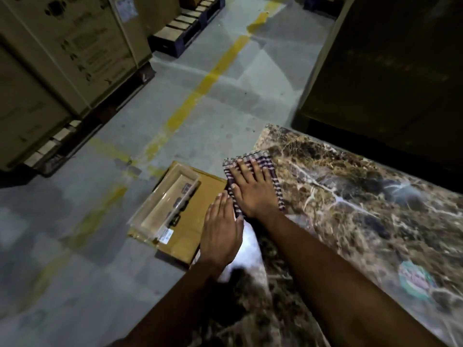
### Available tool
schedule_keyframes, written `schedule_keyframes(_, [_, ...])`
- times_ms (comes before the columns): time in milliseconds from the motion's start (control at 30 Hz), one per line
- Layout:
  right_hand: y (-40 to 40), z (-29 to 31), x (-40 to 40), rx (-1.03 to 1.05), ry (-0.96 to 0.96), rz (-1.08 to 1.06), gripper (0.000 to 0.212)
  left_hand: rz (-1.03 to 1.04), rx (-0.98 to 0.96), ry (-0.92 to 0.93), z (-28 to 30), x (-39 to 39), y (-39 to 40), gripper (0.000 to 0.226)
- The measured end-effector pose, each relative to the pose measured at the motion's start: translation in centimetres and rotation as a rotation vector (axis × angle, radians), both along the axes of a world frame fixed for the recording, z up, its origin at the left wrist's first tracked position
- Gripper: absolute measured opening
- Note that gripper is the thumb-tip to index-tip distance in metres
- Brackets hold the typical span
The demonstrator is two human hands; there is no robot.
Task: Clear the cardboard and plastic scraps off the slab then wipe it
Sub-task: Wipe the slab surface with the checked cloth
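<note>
Checked cloth (253,181) under flat right hand (253,194) on slab (363,196); left hand (221,231) flat, both grips released

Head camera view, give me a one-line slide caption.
Right hand presses checked cloth on marble slab; cardboard lies on floor.

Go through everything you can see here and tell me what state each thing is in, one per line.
Brown veined marble slab: bare of scraps where visible, glare near its left edge.
Checked purple-and-white cloth: folded, flat on the slab.
Right hand: fingers spread, pressing the cloth.
Left hand: flat, at the slab's left edge.
Flattened brown cardboard: on the floor.
Clear plastic tray: lying on the cardboard.
</note>
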State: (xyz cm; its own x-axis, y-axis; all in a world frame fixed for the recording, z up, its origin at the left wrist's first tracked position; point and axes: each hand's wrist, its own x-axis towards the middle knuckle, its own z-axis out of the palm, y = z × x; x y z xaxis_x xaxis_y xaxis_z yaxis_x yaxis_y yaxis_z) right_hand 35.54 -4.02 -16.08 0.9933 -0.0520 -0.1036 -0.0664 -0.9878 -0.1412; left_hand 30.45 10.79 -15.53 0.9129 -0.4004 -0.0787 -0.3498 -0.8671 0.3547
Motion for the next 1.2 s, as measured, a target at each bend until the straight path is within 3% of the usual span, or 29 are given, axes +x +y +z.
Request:
schedule_keyframes(167, [7.3,0.7,-7.6,0.083,0.003,0.101,0.064,0.191,-0.209,0.111,1.0,-7.7,6.7,0.071])
schedule_keyframes(367, [15.9,1.0,-17.6,0.069,0.054,0.265,0.061,0.355,-0.297,0.174,2.0,-16.3,12.5,0.076])
schedule_keyframes(500, [18.9,1.0,-23.1,0.051,0.113,0.352,0.081,0.366,-0.315,0.239,2.3,-20.3,15.4,0.072])
schedule_keyframes(600, [19.7,1.0,-26.8,0.043,0.129,0.341,0.095,0.307,-0.266,0.269,2.2,-22.6,16.8,0.077])
schedule_keyframes(667, [19.2,1.1,-29.0,0.089,0.137,0.314,0.088,0.273,-0.192,0.267,2.1,-23.8,16.9,0.084])
schedule_keyframes(767, [16.0,1.6,-32.1,0.137,0.127,0.212,0.072,0.179,-0.014,0.251,2.8,-25.4,14.3,0.069])
schedule_keyframes(1200, [-1.7,0.6,-51.7,0.068,0.051,-0.316,0.056,-0.624,0.076,0.210,2.1,-33.8,-2.2,0.078])
